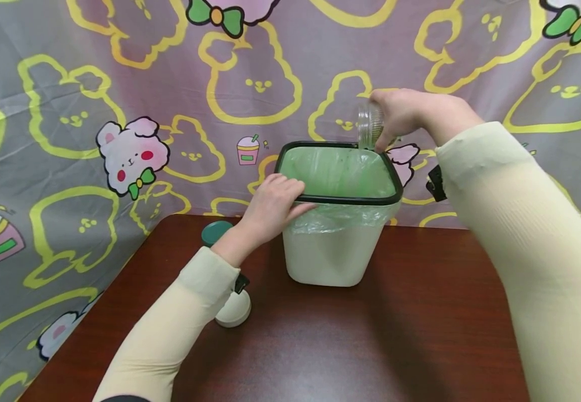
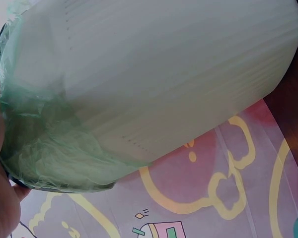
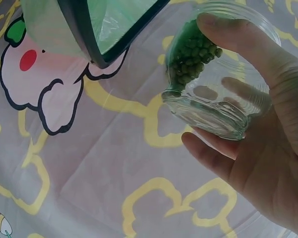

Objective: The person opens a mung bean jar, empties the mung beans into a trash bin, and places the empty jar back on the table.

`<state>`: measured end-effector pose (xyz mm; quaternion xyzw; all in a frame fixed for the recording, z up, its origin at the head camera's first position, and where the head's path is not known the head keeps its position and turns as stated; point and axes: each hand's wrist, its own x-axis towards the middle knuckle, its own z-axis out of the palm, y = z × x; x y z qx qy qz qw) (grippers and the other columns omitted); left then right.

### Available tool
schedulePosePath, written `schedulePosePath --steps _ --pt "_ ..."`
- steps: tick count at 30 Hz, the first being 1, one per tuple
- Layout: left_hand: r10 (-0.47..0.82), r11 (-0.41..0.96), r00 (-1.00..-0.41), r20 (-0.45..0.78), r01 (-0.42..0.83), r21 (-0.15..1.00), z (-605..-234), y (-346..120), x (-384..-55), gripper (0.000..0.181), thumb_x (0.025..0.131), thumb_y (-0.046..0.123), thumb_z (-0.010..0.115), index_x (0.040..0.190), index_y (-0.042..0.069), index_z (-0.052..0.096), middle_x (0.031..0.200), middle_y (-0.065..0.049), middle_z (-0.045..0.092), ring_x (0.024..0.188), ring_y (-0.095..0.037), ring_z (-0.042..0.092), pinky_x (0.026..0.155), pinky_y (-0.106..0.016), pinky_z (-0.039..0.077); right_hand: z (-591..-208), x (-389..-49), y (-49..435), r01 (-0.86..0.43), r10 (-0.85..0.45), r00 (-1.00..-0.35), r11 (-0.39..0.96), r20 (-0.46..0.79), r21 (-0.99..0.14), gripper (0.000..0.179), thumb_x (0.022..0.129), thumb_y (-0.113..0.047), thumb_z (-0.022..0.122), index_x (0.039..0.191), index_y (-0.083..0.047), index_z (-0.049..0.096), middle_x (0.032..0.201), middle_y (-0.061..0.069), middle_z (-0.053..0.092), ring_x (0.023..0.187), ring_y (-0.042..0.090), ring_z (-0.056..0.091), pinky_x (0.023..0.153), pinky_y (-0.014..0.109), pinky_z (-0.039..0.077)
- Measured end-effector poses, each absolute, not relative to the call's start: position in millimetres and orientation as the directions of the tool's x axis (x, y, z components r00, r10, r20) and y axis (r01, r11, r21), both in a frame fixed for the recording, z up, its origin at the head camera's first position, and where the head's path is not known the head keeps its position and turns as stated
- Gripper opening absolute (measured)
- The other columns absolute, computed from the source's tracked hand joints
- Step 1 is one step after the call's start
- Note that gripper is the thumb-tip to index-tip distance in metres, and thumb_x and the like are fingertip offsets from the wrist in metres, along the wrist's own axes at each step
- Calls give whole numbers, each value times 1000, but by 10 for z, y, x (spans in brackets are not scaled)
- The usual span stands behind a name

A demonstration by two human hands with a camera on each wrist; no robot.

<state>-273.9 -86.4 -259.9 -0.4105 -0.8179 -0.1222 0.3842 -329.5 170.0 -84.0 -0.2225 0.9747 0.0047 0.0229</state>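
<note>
A cream-white trash bin [image 1: 328,257] stands on the table, lined with a thin green plastic bag [image 1: 341,167] under a black rim [image 1: 351,200]. My left hand [image 1: 272,205] grips the bin's near left rim, fingers over the edge. In the left wrist view the bag's loose folds [image 2: 54,134] hang down the bin's outside. At the far right corner, my right hand [image 1: 405,114] holds a clear glass jar [image 1: 370,125] tipped on its side, its mouth toward the bin's opening. Small green beans [image 3: 193,57] lie gathered along one side inside the jar.
Left of the bin a teal-topped object [image 1: 216,231] is partly covered by my left wrist. Nearer me sits a round white object [image 1: 233,309], also partly hidden by that arm. A patterned cloth [image 1: 255,84] hangs behind the brown table [image 1: 315,346].
</note>
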Motion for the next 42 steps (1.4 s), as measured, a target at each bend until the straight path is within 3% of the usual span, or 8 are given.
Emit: schedulePosePath --steps 17,26,30,37,42 --pt "576 635 -369 729 764 -115 -2598 -868 -2736 42 89 30 72 71 9 41 61 0 38 63 -22 44 86 -39 41 -828 -3278 1697 -431 -429 -901 902 -64 20 104 70 -25 83 144 11 19 131 32 41 118 46 41 102 57 32" --pt "577 631 -350 738 765 -131 -2604 -859 -2754 42 88 29 73 71 8 41 61 -1 39 64 -23 45 85 -39 41 -798 -3261 1708 -433 -433 -901 901 -12 -4 101 69 -22 84 144 8 22 126 30 45 112 45 44 97 58 35" --pt "578 631 -356 734 765 -127 -2605 -856 -2744 42 88 29 73 71 9 41 62 0 39 63 -22 45 84 -39 41 -793 -3255 1675 -435 -434 -899 900 -51 3 99 69 -22 84 142 9 24 127 30 44 113 44 44 97 56 36" --pt "578 631 -356 734 765 -126 -2611 -853 -2752 42 88 29 73 70 9 41 61 0 39 62 -22 44 84 -39 41 -785 -3245 1637 -414 -410 -906 910 -106 11 107 72 -21 83 147 10 15 140 33 35 124 47 38 104 57 30" --pt "577 631 -355 736 765 -126 -2605 -858 -2746 42 89 30 72 71 9 41 61 0 38 61 -21 43 84 -39 41 -784 -3260 1647 -418 -416 -906 909 -74 9 107 72 -21 83 148 9 14 138 34 36 123 48 38 103 58 30"
